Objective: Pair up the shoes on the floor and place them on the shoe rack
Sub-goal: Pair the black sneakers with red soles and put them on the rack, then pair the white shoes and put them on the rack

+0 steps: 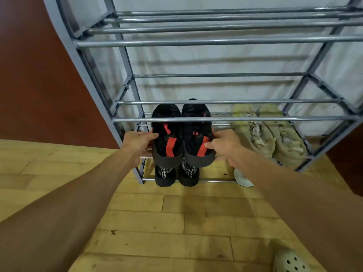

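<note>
My left hand (140, 141) grips the outer side of the left black-and-red shoe (167, 134), fingers curled onto its upper, and my right hand (225, 147) clasps the outer side of the right black-and-red shoe (198, 134), thumb pressed by the red patch at the heel. Both shoes sit side by side, touching, toes pointing inward, on a lower tier of the shoe rack (125, 61), near its left end. Their uppers look like a dark knitted fabric with red panels and a smooth dark heel band.

On the same tier, toward the rack's right end, rests a pair of beige sneakers (275, 138), soft and rumpled, with pale laces. On the tier beneath the black-and-red pair stands a pair of black shoes (176, 175) with white lettering on the heel straps; a pale sole (242, 178) shows beside them, mostly hidden behind my right forearm.

The rack is grey frame with shiny round metal bars; its upper tiers hold nothing. It stands on a yellowish wooden plank floor (176, 222). A perforated cream clog (290, 262) shows well in front of the rack, at my right.
</note>
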A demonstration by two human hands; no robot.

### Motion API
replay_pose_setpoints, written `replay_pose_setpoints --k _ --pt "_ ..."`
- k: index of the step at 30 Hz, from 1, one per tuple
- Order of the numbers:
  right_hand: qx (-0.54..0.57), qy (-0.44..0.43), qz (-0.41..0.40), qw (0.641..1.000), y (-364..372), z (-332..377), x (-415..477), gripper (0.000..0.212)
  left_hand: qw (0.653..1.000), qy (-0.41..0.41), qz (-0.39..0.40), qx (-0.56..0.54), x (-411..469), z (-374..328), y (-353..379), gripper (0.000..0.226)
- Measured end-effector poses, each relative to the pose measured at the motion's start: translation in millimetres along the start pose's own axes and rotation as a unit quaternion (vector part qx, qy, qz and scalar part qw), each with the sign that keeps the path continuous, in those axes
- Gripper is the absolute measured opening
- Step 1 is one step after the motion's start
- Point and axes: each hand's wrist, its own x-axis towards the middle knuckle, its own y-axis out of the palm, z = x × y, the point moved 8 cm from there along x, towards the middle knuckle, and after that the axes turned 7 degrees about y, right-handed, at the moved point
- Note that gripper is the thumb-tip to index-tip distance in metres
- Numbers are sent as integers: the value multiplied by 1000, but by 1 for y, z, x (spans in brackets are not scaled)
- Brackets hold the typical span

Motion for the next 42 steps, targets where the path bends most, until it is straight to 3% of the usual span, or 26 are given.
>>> replay_pose_setpoints --k 7,12,18,22,25,30,36,40,42 --pt "18 26 15 999 21 -17 25 14 1000 -10 7 9 18 12 5 32" --pt "-57 14 6 998 22 -20 14 29 998 -20 66 -7 -4 15 9 36" --pt "-257 -37 -33 965 27 -9 -50 17 988 6 129 86 -50 -17 -25 45" --pt "-281 -76 -31 956 55 12 -107 18 976 52 149 150 -99 -33 -67 39" --pt "-298 -108 19 948 96 27 -152 29 969 63 138 195 -134 -26 -112 40" --pt "-374 -140 146 905 186 25 -234 25 975 30 107 190 -202 18 -183 38" --pt "-388 -150 209 885 263 -28 -301 22 983 -52 67 162 -273 106 -255 41" --pt "-395 -152 237 875 276 -81 -323 28 982 -144 15 123 -308 191 -282 22" --pt "-405 -136 255 868 275 -104 -324 29 968 -195 5 156 -323 233 -290 12"
